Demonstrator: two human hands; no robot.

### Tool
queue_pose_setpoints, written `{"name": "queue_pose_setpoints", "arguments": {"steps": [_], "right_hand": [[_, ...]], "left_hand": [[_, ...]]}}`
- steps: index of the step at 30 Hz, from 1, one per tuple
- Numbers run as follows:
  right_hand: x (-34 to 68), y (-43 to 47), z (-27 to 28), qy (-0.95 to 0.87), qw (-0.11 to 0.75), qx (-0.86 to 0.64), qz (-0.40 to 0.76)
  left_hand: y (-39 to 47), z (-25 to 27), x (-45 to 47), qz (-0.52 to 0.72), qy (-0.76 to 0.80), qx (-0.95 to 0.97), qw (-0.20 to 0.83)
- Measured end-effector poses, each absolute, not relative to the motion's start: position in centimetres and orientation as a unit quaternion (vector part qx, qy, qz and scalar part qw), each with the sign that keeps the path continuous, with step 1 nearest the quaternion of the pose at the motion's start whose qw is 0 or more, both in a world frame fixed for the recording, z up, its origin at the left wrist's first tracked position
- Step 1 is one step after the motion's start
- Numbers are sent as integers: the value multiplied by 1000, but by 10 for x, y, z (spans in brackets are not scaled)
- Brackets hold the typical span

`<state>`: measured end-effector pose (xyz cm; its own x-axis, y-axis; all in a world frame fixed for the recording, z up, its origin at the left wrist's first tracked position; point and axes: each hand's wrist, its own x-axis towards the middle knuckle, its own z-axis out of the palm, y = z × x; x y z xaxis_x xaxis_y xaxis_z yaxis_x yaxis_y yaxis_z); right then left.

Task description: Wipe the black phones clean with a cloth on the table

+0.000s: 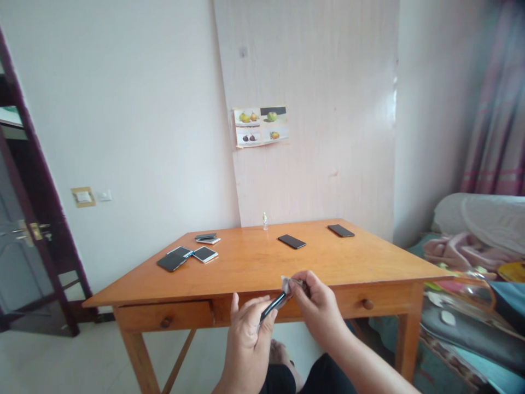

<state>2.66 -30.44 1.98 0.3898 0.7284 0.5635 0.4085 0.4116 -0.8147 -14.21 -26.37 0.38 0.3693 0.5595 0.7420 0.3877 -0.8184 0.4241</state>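
Note:
My left hand point(251, 328) grips a dark phone point(274, 307), seen nearly edge-on and tilted up toward the right, in front of the table's near edge. Pinched in the fingers of my right hand point(315, 301) is a small white tissue point(286, 284), pressed against the phone's upper right end. My right fingers hide part of that end and of the tissue. Farther off, a black phone point(292, 241) lies flat on the wooden table point(246, 268), and another black phone point(340, 231) rests near the back right.
Several phones and flat devices lie on the table's left side, among them a dark one point(172, 261) and a white-edged one point(205, 254). A small clear bottle point(264, 221) stands at the back edge. Right of the table is a bed with folded bedding point(455, 251).

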Motion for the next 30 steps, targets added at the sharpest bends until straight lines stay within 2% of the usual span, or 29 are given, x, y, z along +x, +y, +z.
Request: {"name": "queue_pose_setpoints", "arguments": {"steps": [5,12,19,26,30], "right_hand": [[-4,-322,29,-636,590,-478,140],[47,-290,15,-503,630,-579,118],[-6,-321,19,-633,576,-496,147],[41,-290,14,-515,628,-572,116],[21,-303,16,-570,602,-542,139]], "left_hand": [[-268,10,-143,460,278,837,102],[-261,2,-146,492,277,821,89],[-263,3,-142,452,275,840,118],[-258,1,-147,488,294,813,123],[-260,2,-140,466,288,826,131]]}}
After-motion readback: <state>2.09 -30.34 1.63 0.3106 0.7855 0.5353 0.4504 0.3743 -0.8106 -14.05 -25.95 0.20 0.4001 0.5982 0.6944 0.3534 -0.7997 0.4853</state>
